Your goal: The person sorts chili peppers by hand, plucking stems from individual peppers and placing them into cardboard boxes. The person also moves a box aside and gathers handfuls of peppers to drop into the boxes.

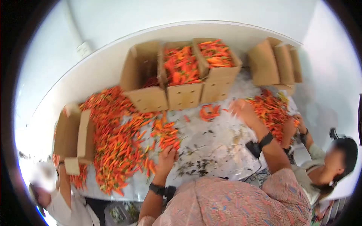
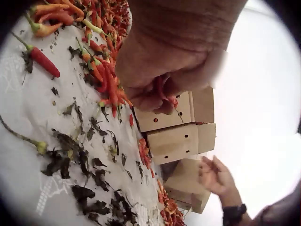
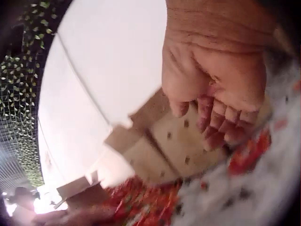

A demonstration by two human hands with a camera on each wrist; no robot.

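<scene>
Red chili (image 2: 161,89) pinched in the person's left hand (image 1: 166,160), at the edge of a chili heap (image 1: 164,132) on the white table cover (image 1: 226,141). Right hand (image 1: 243,111) holds nothing, fingers loosely bent, near a small chili cluster (image 1: 209,113). Cardboard boxes (image 1: 184,96) stand behind; dark leaf scraps (image 1: 198,166) lie beside the left hand.

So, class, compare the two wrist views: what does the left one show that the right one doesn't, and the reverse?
Only left wrist: the left hand pinching a red pepper, and the dark wristband on the right arm.
Only right wrist: leafy netting, and another person, blurred, in the lower-left corner.
Both: the right hand, cardboard boxes with holes, and scattered peppers on a pale surface.
</scene>
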